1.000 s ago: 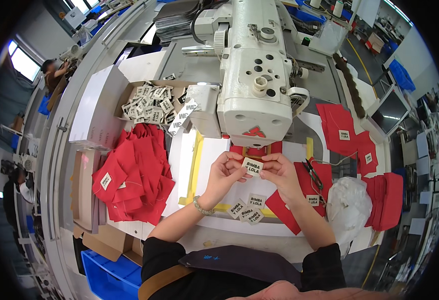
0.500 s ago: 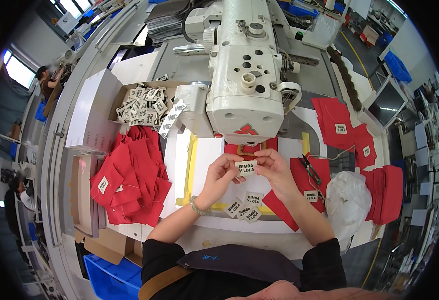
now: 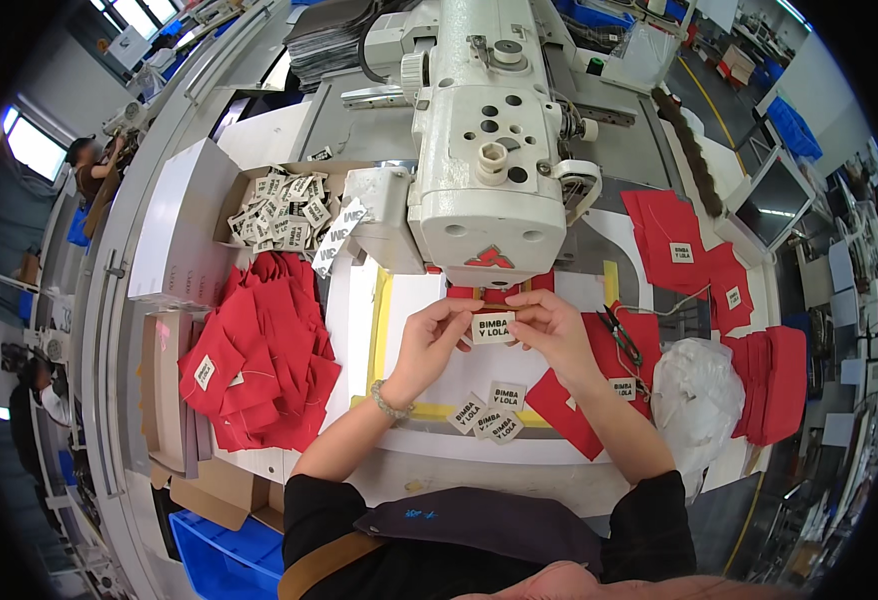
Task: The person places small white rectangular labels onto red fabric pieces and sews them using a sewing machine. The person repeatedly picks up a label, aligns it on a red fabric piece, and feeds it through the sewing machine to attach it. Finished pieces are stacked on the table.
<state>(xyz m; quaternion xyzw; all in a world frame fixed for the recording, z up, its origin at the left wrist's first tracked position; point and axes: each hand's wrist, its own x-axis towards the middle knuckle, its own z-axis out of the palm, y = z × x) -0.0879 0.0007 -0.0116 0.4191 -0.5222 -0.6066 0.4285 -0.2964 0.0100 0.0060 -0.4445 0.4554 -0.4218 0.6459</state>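
A small cream fabric label (image 3: 494,328) with dark print is held up in front of the sewing machine (image 3: 489,200). My left hand (image 3: 433,338) pinches its left side between thumb and fingers. At its right side my right hand (image 3: 551,326) pinches the other edge. Just behind the label, partly hidden by my fingers, red fabric (image 3: 536,284) lies in a frame under the machine head. Nearer to me, several loose labels (image 3: 500,412) overlap on the white work surface (image 3: 424,395). A red fabric piece (image 3: 567,415) lies below my right forearm.
On the left are a heap of red fabric pieces (image 3: 271,360) and a carton of labels (image 3: 231,205). To the right lie black thread snips (image 3: 621,335), a crumpled clear plastic bag (image 3: 697,400) and stacked red pieces (image 3: 784,385). A tilted screen (image 3: 771,208) stands farther back.
My fingers have shifted slightly on the label, and both hands have edged a little to the left and forward. The label now faces up more squarely and shows more of its face.
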